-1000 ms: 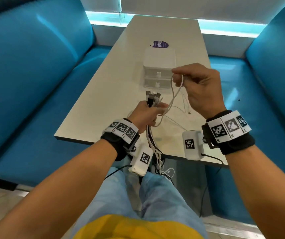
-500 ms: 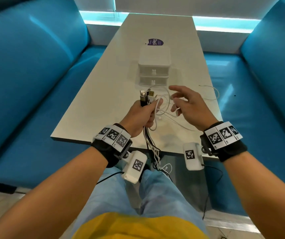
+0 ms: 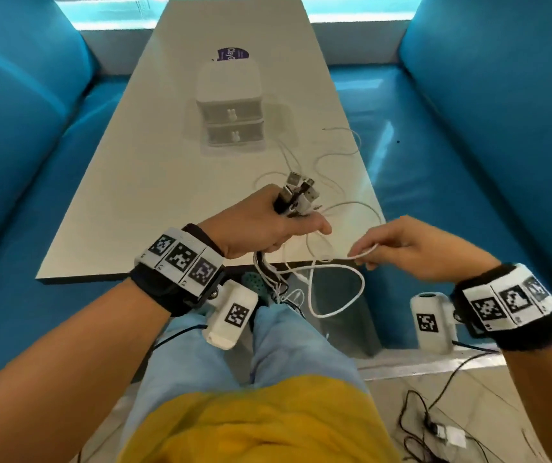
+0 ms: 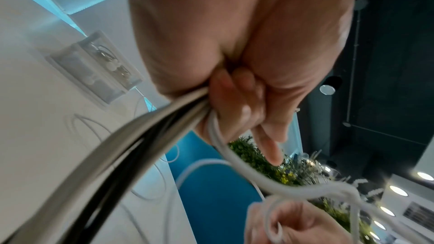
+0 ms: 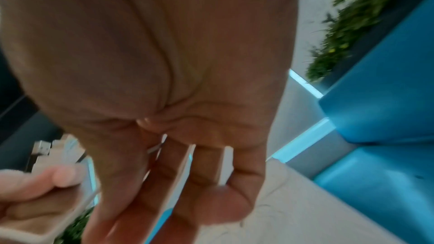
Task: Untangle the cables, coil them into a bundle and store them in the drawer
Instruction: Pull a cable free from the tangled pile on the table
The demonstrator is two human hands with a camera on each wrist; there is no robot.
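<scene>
My left hand (image 3: 268, 225) grips a bunch of white and black cables (image 3: 298, 198) over the table's near edge, plug ends sticking up above the fist. The left wrist view shows the cables (image 4: 131, 146) leaving the curled fingers downward. To its right, my right hand (image 3: 401, 248) pinches one white cable (image 3: 363, 253) between thumb and forefinger. That cable loops down below the table edge (image 3: 338, 309). Loose white cable (image 3: 338, 155) trails over the table. A small white two-drawer box (image 3: 229, 106) stands mid-table, both drawers closed.
The white table (image 3: 141, 182) runs away from me between two blue sofas (image 3: 17, 135). A purple sticker (image 3: 233, 55) lies behind the drawer box. Black wires and a small white device (image 3: 448, 436) lie on the floor at lower right.
My right hand dropped from high in front of the drawer box to the table's near edge and now pinches a white cable. The left hand with the bunch moved right and nearer.
</scene>
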